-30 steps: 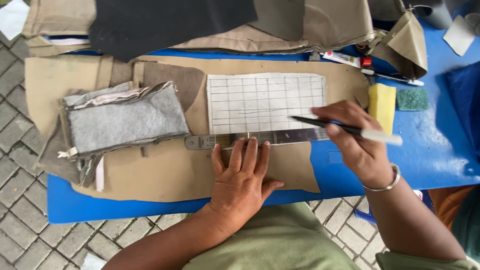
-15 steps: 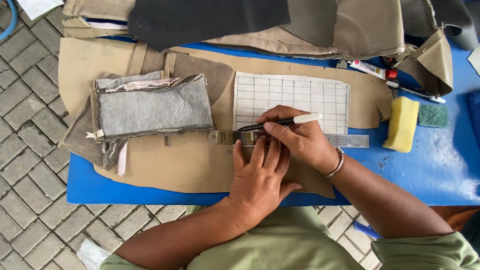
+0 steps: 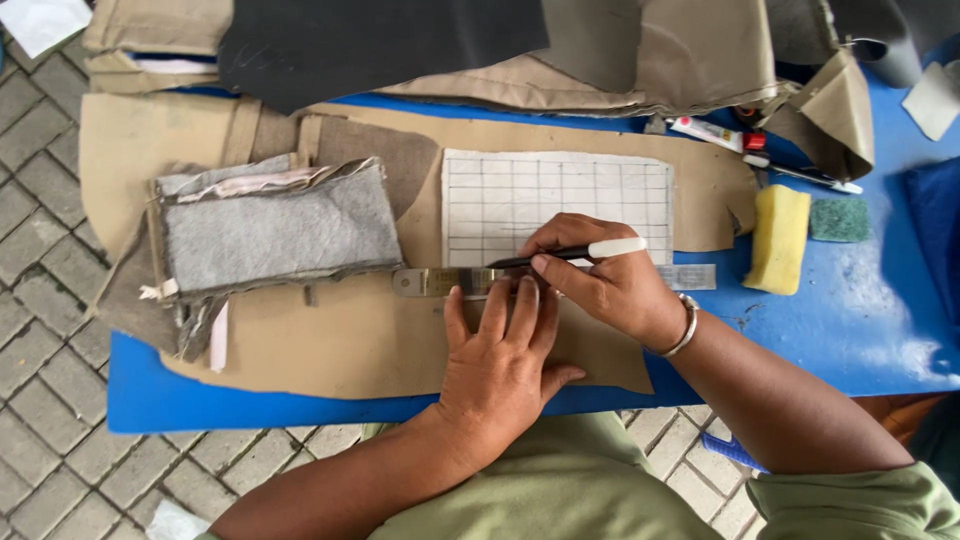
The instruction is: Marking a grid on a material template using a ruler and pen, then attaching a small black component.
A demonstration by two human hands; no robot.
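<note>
My left hand [image 3: 500,360] lies flat with fingers spread, pressing a metal ruler [image 3: 440,281] down on a tan leather sheet [image 3: 340,340]. My right hand [image 3: 600,280] grips a pen [image 3: 570,254] with a white barrel and dark tip, its tip against the ruler's upper edge. The tip rests at the lower edge of a white gridded paper template [image 3: 555,195] lying on the leather. A silver bangle circles my right wrist.
A grey felt-lined fabric piece [image 3: 275,232] sits left of the template. A yellow sponge [image 3: 778,240] and green scouring pad [image 3: 838,220] rest on the blue table [image 3: 860,320]. Dark and tan leather pieces [image 3: 380,45] pile at the far edge. Paving stones lie below.
My right hand has moved left along the ruler with the pen, from the template's right end toward its middle. My left hand stays pressed on the ruler.
</note>
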